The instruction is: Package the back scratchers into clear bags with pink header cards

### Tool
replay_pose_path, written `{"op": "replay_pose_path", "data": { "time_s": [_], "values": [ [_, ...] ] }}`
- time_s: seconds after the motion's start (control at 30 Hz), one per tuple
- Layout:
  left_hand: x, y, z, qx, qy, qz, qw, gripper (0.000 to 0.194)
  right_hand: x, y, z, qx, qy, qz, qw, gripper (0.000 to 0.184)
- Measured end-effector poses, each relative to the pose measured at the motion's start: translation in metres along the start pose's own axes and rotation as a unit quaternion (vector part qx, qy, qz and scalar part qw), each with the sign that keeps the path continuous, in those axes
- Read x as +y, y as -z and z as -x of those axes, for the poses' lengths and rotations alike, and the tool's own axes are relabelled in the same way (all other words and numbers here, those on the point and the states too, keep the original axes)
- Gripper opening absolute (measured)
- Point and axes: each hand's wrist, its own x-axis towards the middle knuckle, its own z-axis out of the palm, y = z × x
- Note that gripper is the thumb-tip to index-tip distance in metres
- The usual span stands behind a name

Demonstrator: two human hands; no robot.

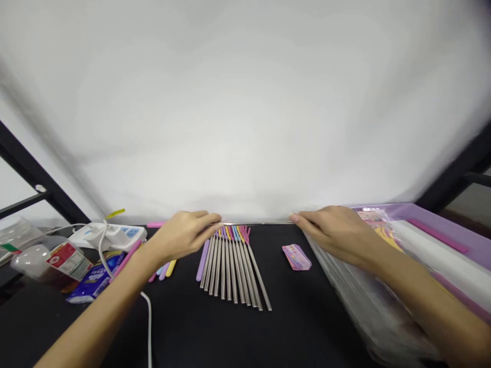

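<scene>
Between my left hand [182, 235] and my right hand [330, 232] a thin steel rod [257, 223] lies level, its ends pinched in the fingertips of both hands. Below my left hand, a row of steel chopsticks [232, 271] with coloured tops fans out on the black table [307, 317]. A pink card packet [296, 257] lies to the left of my right hand. Several pastel sticks [164, 271] lie under my left wrist.
On the left are a white power strip [107, 236], a white cable, a blue packet [94, 280] and a clear plastic container [49, 255]. A lilac tray [441, 230] with wrapped goods and a clear plastic bag [368, 301] fill the right. A white wall stands behind.
</scene>
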Motion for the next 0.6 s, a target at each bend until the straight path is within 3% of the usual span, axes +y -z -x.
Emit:
{"op": "replay_pose_path", "data": {
  "time_s": [0.1,0.27,0.33,0.47,0.6],
  "values": [
    [-0.002,0.004,0.003,0.026,0.013,-0.05,0.998,0.036,0.001,-0.003,-0.001,0.008,-0.031,0.007,0.999,0.062],
    [0.023,-0.011,-0.015,0.085,-0.028,-0.106,0.99,0.034,-0.015,-0.01,-0.007,0.011,-0.035,-0.016,0.999,0.064],
    [0.017,-0.015,-0.012,0.1,-0.034,-0.125,0.987,0.03,-0.009,-0.007,-0.004,0.009,-0.034,-0.014,0.999,0.065],
    [-0.002,-0.011,0.0,0.147,0.014,-0.161,0.976,0.025,0.01,0.002,0.003,0.022,-0.072,0.007,0.997,0.066],
    [0.018,-0.009,-0.009,0.176,0.004,-0.17,0.97,0.024,0.005,-0.001,0.002,0.023,-0.053,-0.018,0.998,0.066]
  ]
}}
